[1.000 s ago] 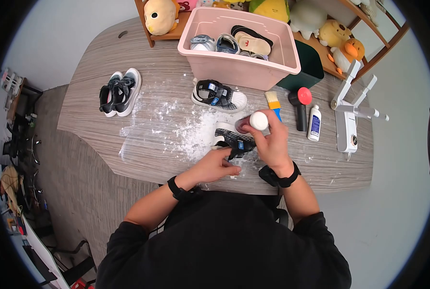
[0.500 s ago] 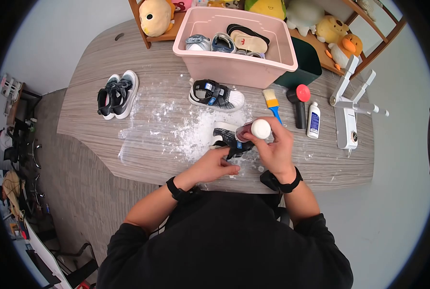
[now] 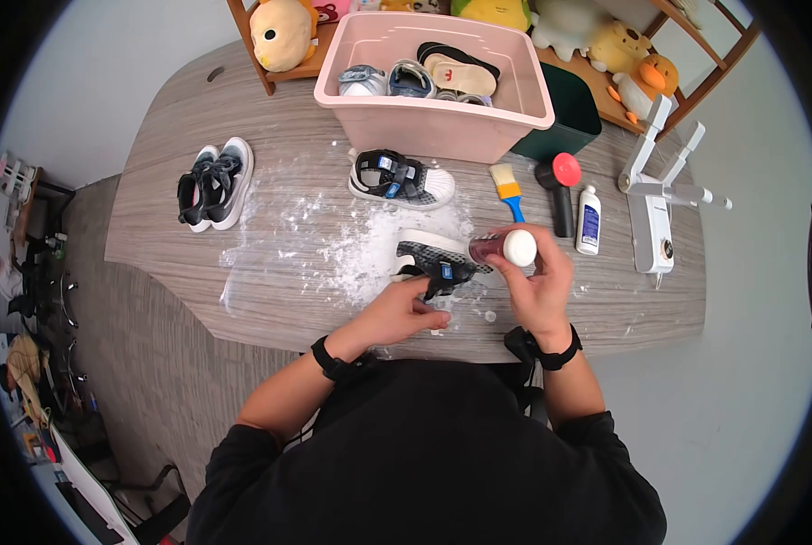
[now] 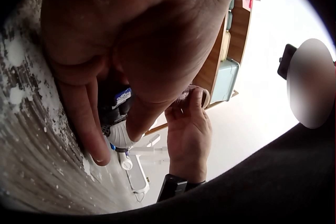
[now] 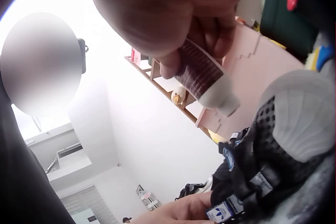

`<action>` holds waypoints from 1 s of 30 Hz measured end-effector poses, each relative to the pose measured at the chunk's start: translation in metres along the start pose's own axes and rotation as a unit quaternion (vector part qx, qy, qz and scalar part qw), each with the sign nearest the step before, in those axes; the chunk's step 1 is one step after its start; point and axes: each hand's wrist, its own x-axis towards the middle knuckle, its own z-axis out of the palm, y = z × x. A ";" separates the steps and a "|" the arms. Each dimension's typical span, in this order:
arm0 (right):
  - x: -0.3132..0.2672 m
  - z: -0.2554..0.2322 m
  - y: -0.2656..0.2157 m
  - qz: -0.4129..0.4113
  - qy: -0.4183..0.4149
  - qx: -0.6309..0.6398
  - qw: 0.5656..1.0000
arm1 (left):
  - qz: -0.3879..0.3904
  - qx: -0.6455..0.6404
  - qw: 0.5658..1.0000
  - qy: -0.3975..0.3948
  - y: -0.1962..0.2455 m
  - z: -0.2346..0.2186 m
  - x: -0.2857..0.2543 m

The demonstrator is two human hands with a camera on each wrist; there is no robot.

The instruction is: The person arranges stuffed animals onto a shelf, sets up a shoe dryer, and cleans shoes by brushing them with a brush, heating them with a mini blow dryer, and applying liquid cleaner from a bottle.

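Note:
My left hand [image 3: 395, 313] grips the heel end of a black mesh shoe [image 3: 442, 272] with a white toe and blue-labelled strap, just above the powdered tabletop. In the right wrist view, this shoe [image 5: 262, 134] shows its ribbed toe cap, and my left fingers [image 5: 184, 208] are at its strap. My right hand [image 3: 542, 282] holds a dark red bottle [image 3: 489, 247] with a white end, at the right of the shoe. Close up, the bottle [image 5: 202, 71] tilts with its white tip toward the shoe. A matching shoe [image 3: 401, 180] stands just behind on the table.
White powder [image 3: 369, 250] is scattered over the table. A pink bin [image 3: 433, 127] holding shoes stands at the back. A brush [image 3: 508, 193], a black-and-red tool [image 3: 562, 195], a white bottle [image 3: 588, 222] and a white device [image 3: 651, 232] line the right. Dark sneakers [image 3: 217, 186] stand left.
My right hand has drawn the dark red bottle to the right and a little nearer my body, away from over the shoe. The left hand keeps its hold on the shoe.

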 end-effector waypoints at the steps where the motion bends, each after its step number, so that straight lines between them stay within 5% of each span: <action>1: -0.002 -0.001 0.003 0.007 0.019 -0.003 1.000 | 0.000 0.001 1.000 -0.003 0.001 0.000 0.000; 6: 0.000 -0.004 0.008 0.034 0.041 0.048 0.997 | -0.001 -0.009 1.000 0.007 0.000 0.002 -0.001; 8: 0.002 -0.003 0.010 0.081 0.022 0.270 0.959 | -0.003 -0.003 1.000 0.005 -0.001 0.001 0.000; 11: 0.000 0.001 0.016 0.104 -0.005 0.379 0.920 | -0.006 -0.002 1.000 0.006 0.004 0.003 -0.002; 20: -0.009 0.012 0.031 0.024 -0.024 0.326 0.945 | -0.005 -0.007 1.000 0.006 0.002 0.003 -0.001; 30: -0.017 0.014 0.029 0.073 -0.001 0.377 0.923 | 0.010 -0.013 1.000 0.011 -0.004 0.003 0.000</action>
